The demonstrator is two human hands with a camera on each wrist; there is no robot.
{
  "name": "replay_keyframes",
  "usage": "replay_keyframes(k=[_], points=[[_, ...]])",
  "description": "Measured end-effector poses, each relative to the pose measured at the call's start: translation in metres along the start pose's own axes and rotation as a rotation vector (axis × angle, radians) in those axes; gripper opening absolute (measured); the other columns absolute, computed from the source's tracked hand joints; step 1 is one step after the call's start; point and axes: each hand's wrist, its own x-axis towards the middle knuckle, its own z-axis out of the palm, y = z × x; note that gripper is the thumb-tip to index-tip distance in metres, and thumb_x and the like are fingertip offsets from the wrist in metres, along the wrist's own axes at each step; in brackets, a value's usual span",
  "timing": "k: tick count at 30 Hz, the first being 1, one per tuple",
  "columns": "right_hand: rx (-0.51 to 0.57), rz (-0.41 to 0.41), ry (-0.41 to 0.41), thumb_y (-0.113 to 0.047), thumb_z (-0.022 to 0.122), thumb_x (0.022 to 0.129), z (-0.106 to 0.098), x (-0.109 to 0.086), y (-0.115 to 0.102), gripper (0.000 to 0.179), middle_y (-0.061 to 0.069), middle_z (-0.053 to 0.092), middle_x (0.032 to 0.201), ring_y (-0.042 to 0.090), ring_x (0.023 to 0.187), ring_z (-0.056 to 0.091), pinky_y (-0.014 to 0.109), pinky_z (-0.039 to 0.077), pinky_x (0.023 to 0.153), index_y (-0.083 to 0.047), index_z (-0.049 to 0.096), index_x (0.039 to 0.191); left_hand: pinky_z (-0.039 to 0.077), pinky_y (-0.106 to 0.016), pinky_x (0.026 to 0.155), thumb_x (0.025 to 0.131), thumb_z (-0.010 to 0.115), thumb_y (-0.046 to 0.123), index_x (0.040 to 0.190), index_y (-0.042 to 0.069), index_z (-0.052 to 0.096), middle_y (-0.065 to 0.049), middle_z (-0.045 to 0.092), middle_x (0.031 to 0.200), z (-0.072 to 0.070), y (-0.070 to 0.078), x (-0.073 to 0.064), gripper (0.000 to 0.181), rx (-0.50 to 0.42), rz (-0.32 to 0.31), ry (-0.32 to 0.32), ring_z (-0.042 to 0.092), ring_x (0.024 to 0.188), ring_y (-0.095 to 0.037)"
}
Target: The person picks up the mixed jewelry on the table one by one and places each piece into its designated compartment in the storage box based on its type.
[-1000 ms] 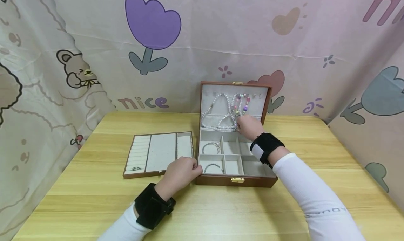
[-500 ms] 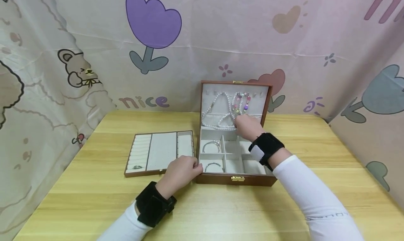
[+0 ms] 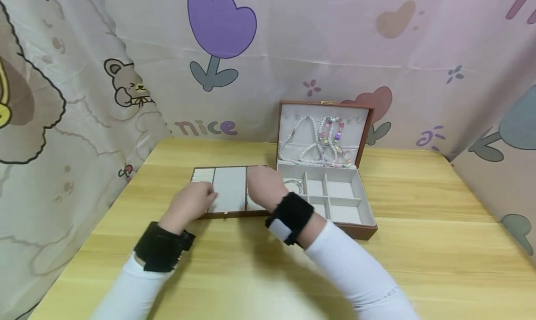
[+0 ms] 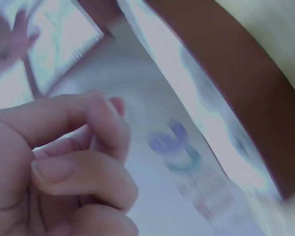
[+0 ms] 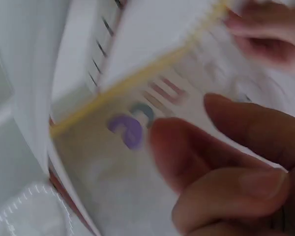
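Note:
My left hand (image 3: 190, 201) hovers over the left end of a shallow jewelry tray (image 3: 230, 190), covering part of its ring rolls. In the left wrist view its fingers (image 4: 93, 169) are loosely bent around nothing. Over the tray's right end is my right hand (image 3: 265, 185), hiding that compartment. The right wrist view shows its thumb and fingers (image 5: 226, 196) apart and holding nothing. To the right stands a brown jewelry box (image 3: 356, 231), lid up. Pearl and coloured bead necklaces (image 3: 314, 145) hang inside the lid. A silver bracelet (image 3: 295, 185) lies in the back left compartment.
The wooden table (image 3: 427, 217) extends around the tray and box. A printed cloth (image 3: 272, 78) hangs behind, close to the raised lid. My right forearm (image 3: 351, 269) passes in front of the box's front left corner.
My right hand has left the necklaces in the lid and moved left to the tray. My left hand has shifted left from the box's corner. The head view has turned slightly left.

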Motion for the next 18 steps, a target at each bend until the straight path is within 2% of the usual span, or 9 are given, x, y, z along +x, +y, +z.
replay_keyframes(k=[3, 6, 8, 12, 15, 18], points=[[-0.146, 0.044, -0.039, -0.013, 0.05, 0.089, 0.013, 0.009, -0.016, 0.026, 0.001, 0.062, 0.07, 0.011, 0.054, 0.048, 0.027, 0.043, 0.044, -0.011, 0.062, 0.067, 0.038, -0.028, 0.052, 0.092, 0.049, 0.018, 0.087, 0.004, 0.06, -0.007, 0.056, 0.072, -0.01, -0.026, 0.0, 0.019, 0.044, -0.071, -0.014, 0.049, 0.062, -0.019], [-0.199, 0.12, -0.152, -0.018, 0.05, 0.091, 0.019, 0.018, -0.022, 0.025, 0.0, 0.063, 0.074, 0.011, 0.055, 0.046, 0.026, 0.041, 0.045, -0.011, 0.068, 0.075, 0.037, -0.028, 0.053, 0.092, 0.048, 0.02, 0.082, 0.004, 0.055, -0.007, 0.053, 0.071, -0.011, -0.043, 0.003, 0.02, 0.061, -0.122, -0.04, 0.048, 0.063, -0.019], [-0.191, 0.167, -0.206, -0.02, 0.049, 0.092, 0.02, 0.024, -0.024, 0.024, 0.001, 0.066, 0.083, 0.012, 0.06, 0.051, 0.027, 0.044, 0.048, -0.011, 0.07, 0.084, 0.036, -0.029, 0.053, 0.091, 0.048, 0.022, 0.078, 0.005, 0.053, -0.007, 0.051, 0.071, -0.009, -0.049, 0.006, 0.022, 0.062, -0.145, -0.058, 0.048, 0.063, -0.02], [-0.13, 0.261, -0.253, -0.021, 0.047, 0.093, 0.027, 0.038, -0.025, 0.025, 0.003, 0.067, 0.1, 0.013, 0.076, 0.061, 0.033, 0.052, 0.058, -0.011, 0.069, 0.099, 0.037, -0.03, 0.054, 0.091, 0.046, 0.02, 0.08, 0.004, 0.054, -0.01, 0.054, 0.077, -0.005, -0.057, 0.007, 0.021, 0.065, -0.159, -0.083, 0.048, 0.065, -0.021], [-0.111, 0.324, -0.273, -0.023, 0.047, 0.093, 0.039, 0.047, -0.028, 0.025, 0.003, 0.067, 0.103, 0.014, 0.08, 0.063, 0.035, 0.053, 0.06, -0.013, 0.069, 0.102, 0.036, -0.03, 0.054, 0.091, 0.043, 0.015, 0.083, 0.002, 0.056, -0.013, 0.056, 0.085, -0.004, -0.061, 0.005, 0.02, 0.067, -0.158, -0.092, 0.047, 0.066, -0.021], [-0.118, 0.319, -0.312, -0.024, 0.049, 0.092, 0.045, 0.043, -0.033, 0.022, 0.002, 0.067, 0.103, 0.014, 0.078, 0.063, 0.036, 0.052, 0.059, -0.013, 0.069, 0.096, 0.036, -0.029, 0.053, 0.089, 0.041, 0.011, 0.084, 0.002, 0.057, -0.015, 0.056, 0.089, -0.002, -0.066, 0.0, 0.019, 0.064, -0.162, -0.095, 0.047, 0.066, -0.021]])
